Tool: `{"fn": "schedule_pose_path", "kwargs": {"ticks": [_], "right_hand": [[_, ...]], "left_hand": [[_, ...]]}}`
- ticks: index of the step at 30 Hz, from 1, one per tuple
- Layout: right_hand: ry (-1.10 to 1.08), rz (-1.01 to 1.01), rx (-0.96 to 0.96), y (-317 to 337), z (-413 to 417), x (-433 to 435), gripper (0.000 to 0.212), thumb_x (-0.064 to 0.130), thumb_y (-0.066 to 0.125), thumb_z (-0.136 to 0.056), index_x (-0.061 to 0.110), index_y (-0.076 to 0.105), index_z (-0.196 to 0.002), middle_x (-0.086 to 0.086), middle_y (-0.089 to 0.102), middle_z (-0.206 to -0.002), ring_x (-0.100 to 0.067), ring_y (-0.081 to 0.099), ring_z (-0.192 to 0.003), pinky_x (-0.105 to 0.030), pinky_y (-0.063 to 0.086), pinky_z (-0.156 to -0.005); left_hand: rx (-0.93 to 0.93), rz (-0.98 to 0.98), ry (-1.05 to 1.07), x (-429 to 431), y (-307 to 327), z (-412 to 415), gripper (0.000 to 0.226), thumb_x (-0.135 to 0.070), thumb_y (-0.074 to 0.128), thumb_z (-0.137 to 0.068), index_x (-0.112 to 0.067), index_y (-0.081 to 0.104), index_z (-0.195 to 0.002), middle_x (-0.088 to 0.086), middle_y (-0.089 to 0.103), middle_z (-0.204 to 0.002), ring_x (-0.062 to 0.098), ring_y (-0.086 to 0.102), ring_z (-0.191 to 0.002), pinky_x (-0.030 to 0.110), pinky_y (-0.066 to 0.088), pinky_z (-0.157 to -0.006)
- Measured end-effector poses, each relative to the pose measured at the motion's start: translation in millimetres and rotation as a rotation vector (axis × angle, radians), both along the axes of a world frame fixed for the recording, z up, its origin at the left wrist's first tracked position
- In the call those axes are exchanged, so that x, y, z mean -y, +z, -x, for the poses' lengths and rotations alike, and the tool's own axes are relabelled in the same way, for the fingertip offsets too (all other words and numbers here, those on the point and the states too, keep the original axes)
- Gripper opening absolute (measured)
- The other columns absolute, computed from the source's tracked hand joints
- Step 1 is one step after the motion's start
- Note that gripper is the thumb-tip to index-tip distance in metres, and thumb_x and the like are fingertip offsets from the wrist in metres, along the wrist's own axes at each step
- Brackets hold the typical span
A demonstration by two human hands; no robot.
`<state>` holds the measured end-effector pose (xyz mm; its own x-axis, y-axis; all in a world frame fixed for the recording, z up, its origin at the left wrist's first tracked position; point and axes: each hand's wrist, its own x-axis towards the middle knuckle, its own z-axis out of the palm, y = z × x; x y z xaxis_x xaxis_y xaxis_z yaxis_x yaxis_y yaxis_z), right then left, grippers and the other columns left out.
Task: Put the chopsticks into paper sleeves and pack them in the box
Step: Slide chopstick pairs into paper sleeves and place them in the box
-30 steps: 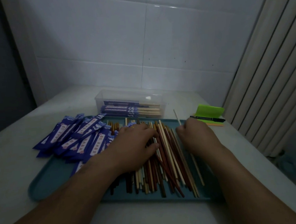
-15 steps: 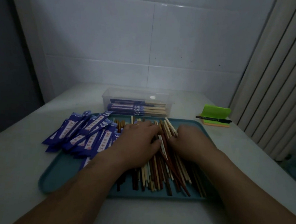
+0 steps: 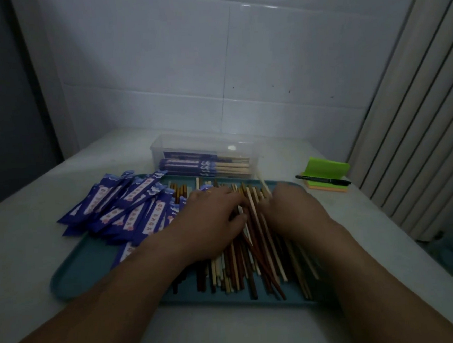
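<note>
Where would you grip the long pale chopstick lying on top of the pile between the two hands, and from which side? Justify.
Probably its near end, pinched from above across its thin width. The pale chopstick lies uppermost on the pile, pointing toward the person, so nothing seems to pin it; the left hand and right hand crowd its far half, while the near end lies clear.

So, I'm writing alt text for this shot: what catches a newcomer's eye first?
The left hand and right hand lie on a heap of brown and pale chopsticks on a teal tray. Purple paper sleeves spill over the tray's left end. A clear box behind the tray holds sleeved pairs.
</note>
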<state>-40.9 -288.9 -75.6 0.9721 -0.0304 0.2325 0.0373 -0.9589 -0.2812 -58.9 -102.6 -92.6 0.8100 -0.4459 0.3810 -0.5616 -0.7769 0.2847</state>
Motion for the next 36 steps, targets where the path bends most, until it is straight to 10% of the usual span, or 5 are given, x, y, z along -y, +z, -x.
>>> {"fn": "schedule_pose_path", "kwargs": {"ticks": [9,19,28,36], "right_hand": [[0.017,-1.419,0.096,12,-10,7,0.036,0.026,0.047,-0.094,0.026,0.034,-0.06,0.004,0.024,-0.05,-0.015,0.022,-0.045,-0.027,0.021,-0.045],[-0.096,-1.503,0.21,10,-3,9,0.03,0.028,0.041,-0.098,0.022,0.041,-0.068,0.005,0.036,-0.051,-0.012,0.03,-0.044,-0.024,0.026,-0.044],[0.029,-1.557,0.119,3,-8,14,0.035,0.033,0.047,-0.107,0.018,0.047,-0.076,-0.002,0.038,-0.058,-0.012,0.034,-0.038,-0.022,0.027,-0.038],[0.205,-1.435,0.06,3,-5,0,0.043,0.044,0.044,-0.108,0.019,0.049,-0.074,0.001,0.042,-0.053,-0.015,0.034,-0.038,-0.025,0.024,-0.044]], "left_hand": [[-0.223,0.243,-0.237,17,13,19,0.03,-0.053,0.049,-0.103,-0.031,0.067,-0.096,-0.008,0.064,-0.085,0.003,0.06,-0.081,0.027,0.042,-0.073],[-0.178,0.061,-0.297,18,15,23,0.024,-0.057,0.059,-0.097,-0.033,0.058,-0.092,-0.01,0.06,-0.078,0.002,0.057,-0.072,0.013,0.03,-0.066],[-0.104,0.348,-0.279,9,16,16,0.045,-0.06,0.062,-0.09,-0.018,0.059,-0.075,0.0,0.056,-0.067,0.018,0.055,-0.062,0.045,0.048,-0.061],[-0.115,0.35,-0.339,11,15,18,0.034,-0.059,0.067,-0.086,-0.03,0.056,-0.071,-0.004,0.058,-0.064,0.016,0.056,-0.058,0.039,0.05,-0.058]]}}
